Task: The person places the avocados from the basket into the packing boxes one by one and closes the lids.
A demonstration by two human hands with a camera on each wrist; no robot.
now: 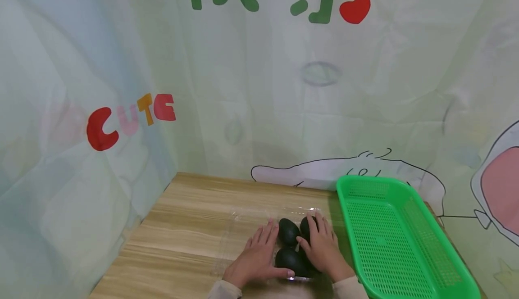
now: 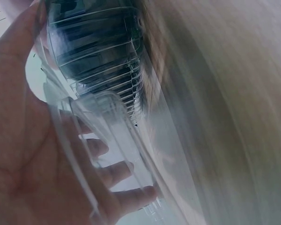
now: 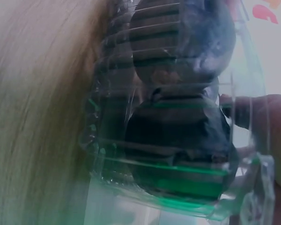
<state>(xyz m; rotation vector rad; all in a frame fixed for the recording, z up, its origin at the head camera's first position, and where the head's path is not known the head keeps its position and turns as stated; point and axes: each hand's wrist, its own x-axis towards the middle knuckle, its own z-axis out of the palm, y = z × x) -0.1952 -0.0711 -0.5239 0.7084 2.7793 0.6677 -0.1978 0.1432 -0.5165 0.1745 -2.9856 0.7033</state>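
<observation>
A clear plastic clamshell box (image 1: 243,220) lies on the wooden table (image 1: 186,227) with three dark avocados in it (image 1: 289,231) (image 1: 291,260) (image 1: 305,228). My left hand (image 1: 259,256) rests flat on its left side, fingers straight, thumb stretched along the nearest avocado. My right hand (image 1: 322,247) lies over the right side, fingers reaching across the far right avocado. In the left wrist view the palm (image 2: 18,140) presses against the ribbed plastic (image 2: 107,117). In the right wrist view two avocados (image 3: 178,136) (image 3: 182,37) show through the plastic, with a thumb (image 3: 271,117) outside it.
An empty green perforated basket (image 1: 342,200) stands on the table just right of the box. A printed fabric backdrop (image 1: 259,87) hangs close behind and to the left. Bare tabletop stretches left of the hands.
</observation>
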